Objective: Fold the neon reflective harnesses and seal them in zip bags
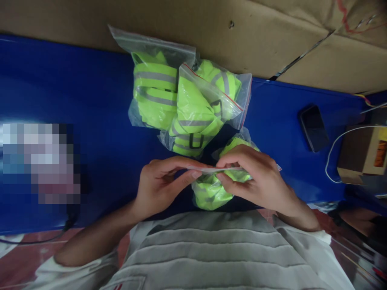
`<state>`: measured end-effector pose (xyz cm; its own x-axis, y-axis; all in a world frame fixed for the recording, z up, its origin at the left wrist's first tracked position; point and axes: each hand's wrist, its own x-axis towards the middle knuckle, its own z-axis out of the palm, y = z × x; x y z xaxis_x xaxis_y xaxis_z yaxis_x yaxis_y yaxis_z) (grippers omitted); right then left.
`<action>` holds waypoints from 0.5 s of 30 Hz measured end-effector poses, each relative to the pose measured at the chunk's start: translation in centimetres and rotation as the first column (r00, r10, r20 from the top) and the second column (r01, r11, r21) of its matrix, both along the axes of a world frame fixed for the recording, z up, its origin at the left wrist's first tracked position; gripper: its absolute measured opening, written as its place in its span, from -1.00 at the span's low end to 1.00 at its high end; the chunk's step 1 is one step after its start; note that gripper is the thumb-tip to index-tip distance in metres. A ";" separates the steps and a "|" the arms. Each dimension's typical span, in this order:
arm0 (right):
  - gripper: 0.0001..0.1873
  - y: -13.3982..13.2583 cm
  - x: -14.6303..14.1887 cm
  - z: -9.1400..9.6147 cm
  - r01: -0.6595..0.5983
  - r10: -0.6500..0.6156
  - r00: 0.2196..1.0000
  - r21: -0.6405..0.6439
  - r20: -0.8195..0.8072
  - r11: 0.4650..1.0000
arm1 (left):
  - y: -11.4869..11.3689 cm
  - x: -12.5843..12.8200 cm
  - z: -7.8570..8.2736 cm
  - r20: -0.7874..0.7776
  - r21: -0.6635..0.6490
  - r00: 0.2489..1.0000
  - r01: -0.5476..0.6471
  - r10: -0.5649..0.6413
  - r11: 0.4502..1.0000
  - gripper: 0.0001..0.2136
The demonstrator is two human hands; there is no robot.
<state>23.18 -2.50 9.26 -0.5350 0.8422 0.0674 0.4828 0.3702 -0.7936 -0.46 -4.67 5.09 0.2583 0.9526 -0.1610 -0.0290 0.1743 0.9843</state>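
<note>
Between my two hands is a clear zip-lock bag (211,195) with a folded neon-yellow reflective strap inside. My left hand (167,181) pinches the left part of its red-lined zip edge between thumb and fingers. On the same edge, farther right, the thumb and fingers of my right hand (252,173) are closed. Just beyond my hands lie more bagged neon-yellow straps: one with grey bands at the left (155,86), one with black buckles in front (196,117), and one behind it (225,78). Part of another neon-yellow bundle (237,143) shows behind my right hand.
The bags rest on a blue tabletop (75,88). A black phone (313,128) lies at the right, near a white cable and an open cardboard box (359,155). Brown cardboard (193,24) stands along the back edge. A pixelated patch covers something at the left.
</note>
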 end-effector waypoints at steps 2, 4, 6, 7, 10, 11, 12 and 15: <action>-0.92 0.0 0.1 0.0 -0.021 0.021 1.000 -0.008 0.015 1.000 | -0.1 -0.1 -0.2 -0.022 0.033 0.999 0.036 -0.035 0.999 -0.84; -0.94 -0.1 0.1 0.0 -0.046 0.046 0.999 -0.044 0.006 0.998 | -0.1 -0.2 -0.4 -0.019 0.059 0.997 0.077 -0.076 0.995 -0.81; -0.96 -0.1 0.1 0.0 -0.071 0.072 0.997 -0.063 0.012 0.995 | -0.2 -0.2 -0.7 0.000 0.090 0.994 0.109 -0.110 0.990 -0.79; -0.94 0.0 0.1 -0.1 -0.087 0.089 0.996 -0.051 0.028 0.995 | -0.2 -0.2 -0.8 -0.001 0.109 0.993 0.117 -0.118 0.987 -0.80; -0.87 0.2 -0.2 0.0 -0.165 0.162 0.982 0.020 0.095 0.986 | -0.2 -0.1 -1.0 -0.049 0.171 0.993 0.115 -0.109 0.979 -0.84; -0.85 0.3 -0.3 -0.1 -0.184 0.180 0.978 0.034 0.106 0.982 | -0.2 0.0 -1.0 -0.059 0.182 0.993 0.111 -0.102 0.977 -0.86; -0.82 0.4 -0.4 -0.1 -0.196 0.191 0.976 0.036 0.107 0.980 | -0.2 0.1 -1.0 -0.064 0.182 0.993 0.106 -0.096 0.978 -0.87; -0.81 0.4 -0.4 -0.4 -0.185 0.185 0.980 -0.002 0.077 0.983 | 0.0 0.1 -1.0 -0.052 0.130 0.995 0.095 -0.088 0.987 -0.93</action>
<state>22.76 -2.12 8.90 -0.6852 0.7279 0.0240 0.4648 0.4624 -0.7551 -0.32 -4.65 4.10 0.3405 0.9389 -0.0496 0.0274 0.0428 0.9987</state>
